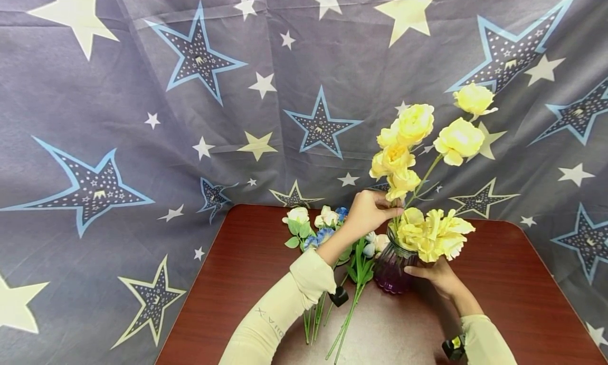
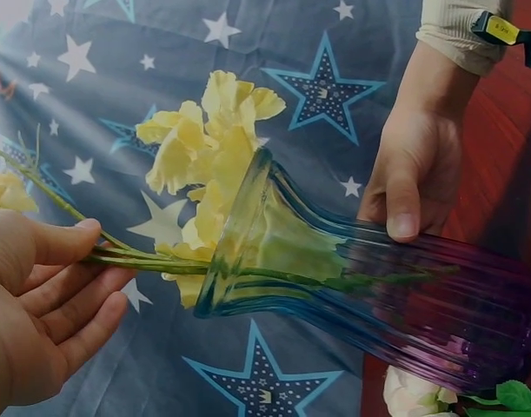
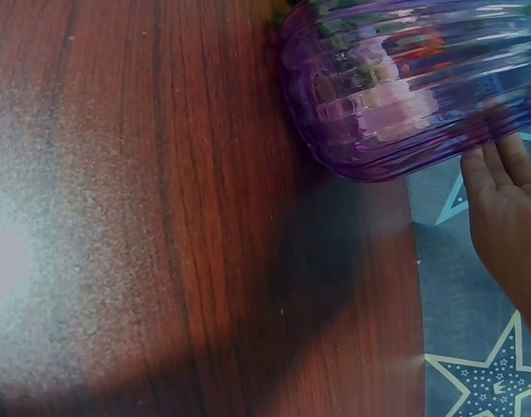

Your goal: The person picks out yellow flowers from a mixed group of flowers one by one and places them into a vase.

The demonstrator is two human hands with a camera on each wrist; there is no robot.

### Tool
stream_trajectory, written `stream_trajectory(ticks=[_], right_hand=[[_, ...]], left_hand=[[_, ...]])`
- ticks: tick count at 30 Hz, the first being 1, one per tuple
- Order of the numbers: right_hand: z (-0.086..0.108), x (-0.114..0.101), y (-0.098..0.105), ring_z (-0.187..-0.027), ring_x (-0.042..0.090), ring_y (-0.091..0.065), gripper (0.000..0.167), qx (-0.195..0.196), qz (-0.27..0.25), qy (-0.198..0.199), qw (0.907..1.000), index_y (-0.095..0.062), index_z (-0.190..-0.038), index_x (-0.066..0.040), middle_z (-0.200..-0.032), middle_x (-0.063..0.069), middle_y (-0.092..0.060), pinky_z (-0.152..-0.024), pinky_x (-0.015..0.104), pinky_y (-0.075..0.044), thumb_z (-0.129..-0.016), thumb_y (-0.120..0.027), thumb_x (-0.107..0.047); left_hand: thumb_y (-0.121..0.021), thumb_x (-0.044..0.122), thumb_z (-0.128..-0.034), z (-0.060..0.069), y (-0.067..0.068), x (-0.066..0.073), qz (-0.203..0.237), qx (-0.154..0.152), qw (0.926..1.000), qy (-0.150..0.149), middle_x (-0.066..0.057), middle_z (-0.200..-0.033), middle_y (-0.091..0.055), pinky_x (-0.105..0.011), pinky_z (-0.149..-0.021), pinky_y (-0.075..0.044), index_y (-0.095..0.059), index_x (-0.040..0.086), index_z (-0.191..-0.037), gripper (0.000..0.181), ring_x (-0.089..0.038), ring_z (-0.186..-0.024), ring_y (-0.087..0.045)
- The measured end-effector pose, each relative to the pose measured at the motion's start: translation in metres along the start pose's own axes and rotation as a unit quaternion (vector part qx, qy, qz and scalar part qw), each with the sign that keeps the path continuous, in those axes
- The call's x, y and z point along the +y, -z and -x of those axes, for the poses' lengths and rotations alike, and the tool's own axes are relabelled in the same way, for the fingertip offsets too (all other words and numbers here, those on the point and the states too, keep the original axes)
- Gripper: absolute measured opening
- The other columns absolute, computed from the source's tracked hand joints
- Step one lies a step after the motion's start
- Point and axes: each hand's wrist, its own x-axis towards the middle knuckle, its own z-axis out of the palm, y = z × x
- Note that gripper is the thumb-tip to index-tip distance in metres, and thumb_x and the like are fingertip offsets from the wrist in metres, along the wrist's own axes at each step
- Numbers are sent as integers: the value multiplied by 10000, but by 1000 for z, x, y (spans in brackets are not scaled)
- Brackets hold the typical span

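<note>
My left hand [image 1: 372,212] pinches the green stems [image 2: 152,259] of tall yellow flowers [image 1: 396,156] just above the mouth of a ribbed glass vase [image 1: 396,272]. The glass shades from blue at the rim to purple at the base. In the left wrist view the stems run through the rim and down inside. Ruffled yellow blooms [image 1: 432,234] lean over the rim on the right. My right hand [image 1: 439,278] grips the vase from its right side, thumb toward the front. In the right wrist view its fingers [image 3: 500,165] lie against the purple glass, partly hidden by it.
White roses [image 1: 298,215] and blue flowers [image 1: 324,235] lie on the reddish-brown table [image 1: 237,259] left of the vase. Their green stems [image 1: 349,323] point to the near edge. A grey star-printed curtain [image 1: 266,185] hangs right behind the table.
</note>
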Motion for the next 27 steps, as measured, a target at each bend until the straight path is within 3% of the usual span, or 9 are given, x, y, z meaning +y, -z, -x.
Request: stream_trajectory(ticks=[10, 19, 27], right_hand=[[-1, 2, 0, -1319, -48, -493, 853, -21, -86, 71, 9999, -369, -1529, -145, -1441, -150, -539, -1056, 110, -399, -815, -685, 201], [0, 1, -1, -1311, -45, -504, 839, 34, -132, 66, 9999, -388, -1513, -140, -1427, -148, -557, -1056, 114, -407, -809, -684, 208], [0, 1, -1, -1304, -53, -503, 828, 84, -78, 30, 9999, -400, -1501, -147, -1418, -154, -558, -1052, 109, -406, -808, -689, 201]], left_hand=[[-809, 171, -884, 2, -4, -5, 36, -86, 9998, 167, -38, -906, -806, -134, -697, -543, -832, 119, -917, 65, -46, -808, -741], [-812, 204, -885, 5, -7, -10, -122, -124, 9995, 266, -62, -924, -805, -141, -677, -542, -828, 105, -920, 106, -115, -849, -760], [-819, 232, -879, 7, -9, -13, -158, -79, 9994, 301, -54, -899, -805, -130, -624, -526, -828, 105, -887, 127, -56, -796, -746]])
